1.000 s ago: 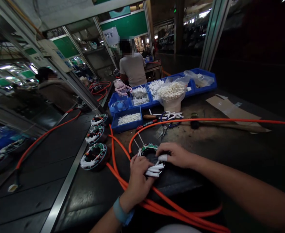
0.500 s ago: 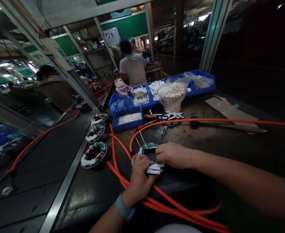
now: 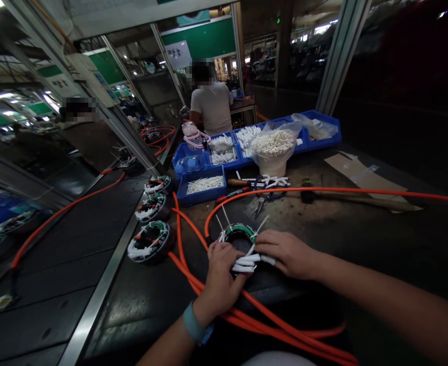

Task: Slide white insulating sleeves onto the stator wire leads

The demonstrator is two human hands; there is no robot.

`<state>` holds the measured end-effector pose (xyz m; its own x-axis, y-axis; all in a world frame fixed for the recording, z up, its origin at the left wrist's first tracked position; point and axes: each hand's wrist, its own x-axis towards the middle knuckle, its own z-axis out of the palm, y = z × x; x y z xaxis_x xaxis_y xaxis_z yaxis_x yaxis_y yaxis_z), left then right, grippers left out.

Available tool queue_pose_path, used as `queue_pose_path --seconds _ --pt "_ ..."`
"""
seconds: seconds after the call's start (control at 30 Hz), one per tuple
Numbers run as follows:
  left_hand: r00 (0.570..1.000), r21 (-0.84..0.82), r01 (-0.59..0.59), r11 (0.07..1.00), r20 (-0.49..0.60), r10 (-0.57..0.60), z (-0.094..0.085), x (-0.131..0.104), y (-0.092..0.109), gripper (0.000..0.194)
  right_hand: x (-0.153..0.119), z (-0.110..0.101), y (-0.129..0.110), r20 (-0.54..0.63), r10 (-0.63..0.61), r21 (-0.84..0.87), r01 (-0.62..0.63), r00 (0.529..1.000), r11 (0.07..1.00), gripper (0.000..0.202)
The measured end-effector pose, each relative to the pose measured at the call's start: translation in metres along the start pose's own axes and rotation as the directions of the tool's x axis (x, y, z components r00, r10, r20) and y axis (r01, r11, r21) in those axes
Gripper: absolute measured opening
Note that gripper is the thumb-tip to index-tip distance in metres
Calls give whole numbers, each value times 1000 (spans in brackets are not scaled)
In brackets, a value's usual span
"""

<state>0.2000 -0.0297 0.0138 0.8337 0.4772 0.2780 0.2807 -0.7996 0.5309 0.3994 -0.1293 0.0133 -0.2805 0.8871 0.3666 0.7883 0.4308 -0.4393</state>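
A ring-shaped motor stator (image 3: 239, 230) with a green rim lies on the dark bench in front of me. My left hand (image 3: 224, 262) is wrapped over its left side, fingers bent around the edge. Thick white sleeves (image 3: 246, 262) stick out to the right beside the left thumb. My right hand (image 3: 285, 251) is at the ring's right side, fingers closed around a white sleeve (image 3: 267, 260). Thin white cable ties poke up from the rim; one tie (image 3: 262, 223) stands just above the right fingers. The right fingertips are partly hidden.
Several finished-looking stators (image 3: 149, 241) sit to the left. Orange cables (image 3: 193, 284) cross the bench. Behind are a blue tray (image 3: 203, 200) of cable ties, sleeve bins, a bagged tub (image 3: 273, 165), scissors (image 3: 260, 206) and cardboard (image 3: 361, 175). A person (image 3: 211, 104) sits farther back.
My right hand has shifted slightly right and down from over the ring, uncovering more of its green rim. A cable tie now shows upright at the right. The left hand keeps its hold.
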Motion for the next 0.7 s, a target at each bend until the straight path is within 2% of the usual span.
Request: queue_pose_path --seconds 0.1,0.17,0.3,0.47,0.6,0.7 --pt "1000 3 -4 1000 -17 4 0 0 2 14 7 -10 1 82 -5 78 -1 997 997 27" --pt "999 14 -3 1000 -34 4 1 -1 4 13 13 -15 2 118 20 68 -28 993 997 25" --pt "998 34 2 999 -57 0 4 -1 5 12 22 -15 1 145 92 -77 -81 985 994 26" --pt "997 29 -17 999 -81 20 8 -2 2 14 38 -18 -4 248 119 -251 -54 962 966 17" --pt "994 84 -75 994 -71 81 7 -2 0 17 67 -30 -13 392 155 -346 -11 907 938 13" --pt "992 222 -119 968 -12 125 3 -1 3 27 80 -36 -20 476 192 -387 8 858 922 14"
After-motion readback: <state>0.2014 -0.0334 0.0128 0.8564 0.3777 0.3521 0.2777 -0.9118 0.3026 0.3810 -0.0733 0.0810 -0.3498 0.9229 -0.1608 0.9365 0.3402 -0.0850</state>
